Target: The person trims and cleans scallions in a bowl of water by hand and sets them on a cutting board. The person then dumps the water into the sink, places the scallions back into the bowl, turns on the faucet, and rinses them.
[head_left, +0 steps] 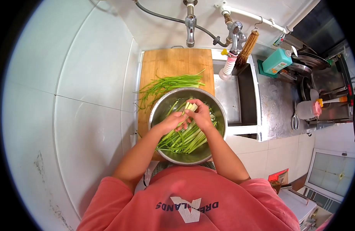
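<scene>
A large steel basin (155, 115) holds water and many long green celery-like stalks (189, 138) with pale lower ends. Above the basin, both of my hands are closed on one small bunch of stalks (191, 106), its pale ends pointing up and away from me. My left hand (171, 122) wraps the bunch lower down. At the pale ends, my right hand (201, 115) grips with fingers and thumb. Behind the basin, another pile of thin green stalks (173, 83) lies on a wooden cutting board (177, 61).
Right of the board is a steel sink (233, 100), under a tap (234, 36) with a white hose end (226, 71). A bamboo brush (248, 48) hangs beside it. The counter (275, 104) bears a teal pump bottle (276, 61), scissors (295, 120) and pans. A tiled wall (92, 127) stands close on the left.
</scene>
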`<act>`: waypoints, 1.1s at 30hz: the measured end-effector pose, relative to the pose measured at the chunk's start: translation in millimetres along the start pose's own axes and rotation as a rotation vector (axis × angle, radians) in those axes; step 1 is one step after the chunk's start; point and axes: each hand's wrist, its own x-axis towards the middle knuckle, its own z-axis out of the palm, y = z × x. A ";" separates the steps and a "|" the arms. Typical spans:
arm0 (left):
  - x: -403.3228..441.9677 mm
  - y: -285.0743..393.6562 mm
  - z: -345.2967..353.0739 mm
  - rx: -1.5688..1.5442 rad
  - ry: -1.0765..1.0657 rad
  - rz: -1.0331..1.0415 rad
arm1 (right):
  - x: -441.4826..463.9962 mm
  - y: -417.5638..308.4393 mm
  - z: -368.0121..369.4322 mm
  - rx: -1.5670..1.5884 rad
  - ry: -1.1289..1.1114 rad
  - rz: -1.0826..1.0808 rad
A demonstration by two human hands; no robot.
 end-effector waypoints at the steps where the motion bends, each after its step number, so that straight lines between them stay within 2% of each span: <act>1: 1.7 -1.8 0.2 0.000 0.000 0.000 | -0.1 -0.3 0.7 0.022 0.004 -0.023; 3: 2.4 -2.3 2.8 0.021 0.011 0.101 | 2.0 1.4 0.0 0.057 0.034 0.005; 7: -3.1 2.1 7.7 -0.127 0.036 0.033 | 8.1 5.5 -4.9 0.198 0.073 0.138; 10: 2.5 -6.0 -0.4 -0.068 0.078 0.067 | 4.2 2.5 -5.1 0.047 0.043 0.127; 12: 10.4 -16.0 -9.0 0.162 0.191 -0.026 | 9.6 16.7 -9.3 0.005 0.038 0.187; 13: 10.5 -14.0 -8.3 0.162 0.191 -0.027 | 12.5 25.2 -10.9 -0.036 0.035 0.245; 14: 11.5 -12.2 -6.4 0.661 0.378 0.012 | 14.8 35.1 -8.7 -0.036 0.034 0.245; 15: 10.8 -7.7 -3.1 1.160 0.560 0.051 | 15.3 36.4 -0.3 -0.088 0.166 0.154; 16: 11.0 -3.8 2.7 1.160 0.563 0.048 | 15.4 36.7 5.4 -0.139 0.296 0.060; 17: 12.3 -0.2 11.2 1.226 0.551 -0.017 | 12.5 35.3 3.9 -0.299 0.215 0.109; 18: 12.6 2.5 16.2 1.291 0.538 -0.081 | 13.3 38.8 -0.5 -0.300 0.214 0.109; 19: 12.9 2.0 14.8 1.291 0.537 -0.080 | 14.7 43.9 -8.9 -0.583 0.155 -0.096; 20: 14.1 0.6 10.8 1.296 0.448 -0.041 | 16.6 49.2 -16.0 -0.862 0.089 -0.307; 21: 16.8 -2.1 5.1 1.299 0.359 0.000 | 20.6 48.7 -18.9 -0.719 0.117 -0.031; 22: 21.4 -7.8 -1.3 1.301 0.268 0.040 | 20.0 44.4 -17.2 -0.721 0.118 -0.031; 23: 37.6 -26.4 -12.2 1.208 0.390 0.058 | 18.5 40.9 -14.7 -0.771 0.112 -0.001; 24: 37.9 -19.6 -12.2 1.206 0.390 0.057 | 16.6 35.2 -12.1 -0.820 0.104 0.029; 25: 34.0 -3.7 -10.2 0.868 0.249 0.003 | 15.9 28.1 -12.6 -0.821 0.102 0.027; 26: 27.0 11.3 -7.1 0.531 0.109 -0.047 | 15.7 19.5 -15.0 -0.535 0.082 0.085; 27: 15.0 24.2 -2.6 0.483 0.157 0.025 | 16.2 10.6 -16.8 -0.247 0.064 0.139; 28: 11.4 24.8 -4.5 0.486 0.155 0.026 | 15.7 3.8 -17.0 -0.246 0.066 0.137; 30: 3.5 22.9 -8.3 0.680 0.251 0.244 | 11.1 -4.4 -16.9 0.040 -0.054 0.056; 33: -2.4 22.9 -7.1 0.797 0.318 0.268 | 5.7 -10.1 -15.2 -0.115 -0.104 0.002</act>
